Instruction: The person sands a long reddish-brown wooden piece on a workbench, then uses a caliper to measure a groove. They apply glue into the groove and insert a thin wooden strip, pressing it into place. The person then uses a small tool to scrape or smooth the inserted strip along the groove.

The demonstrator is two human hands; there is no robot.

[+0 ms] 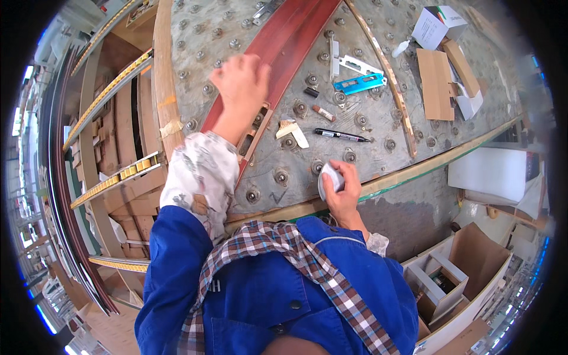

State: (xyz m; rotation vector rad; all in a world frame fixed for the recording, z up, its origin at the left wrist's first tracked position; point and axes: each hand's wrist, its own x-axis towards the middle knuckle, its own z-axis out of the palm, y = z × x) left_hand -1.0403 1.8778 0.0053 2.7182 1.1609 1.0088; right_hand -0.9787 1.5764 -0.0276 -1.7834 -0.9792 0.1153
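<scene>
My left hand (pixel 239 89) is over a long dark-red board (pixel 296 23), slightly blurred, its fingers loosely bent and apart with nothing visible in them. Beside it, a narrow wooden strip with metal fittings (pixel 250 137) lies along the board. My right hand (pixel 344 192) holds a curved whitish pad or folded sheet (pixel 327 179) near the bench's front edge. Between my hands, a black marker (pixel 342 135), pale wood offcuts (pixel 291 133) and a small reddish-brown stub (pixel 323 113) lie on the grey ball-studded bench (pixel 373 168). Farther back are a cyan metal template (pixel 359 83) and silver plates (pixel 352 65).
A long thin strip (pixel 408 130) crosses the bench. Cardboard pieces (pixel 432 83), a white box (pixel 429 26) and a small bottle (pixel 400 48) are at the back right. A roller rack (pixel 109 183) with boards is on the left. An open carton (pixel 482 266) sits low right.
</scene>
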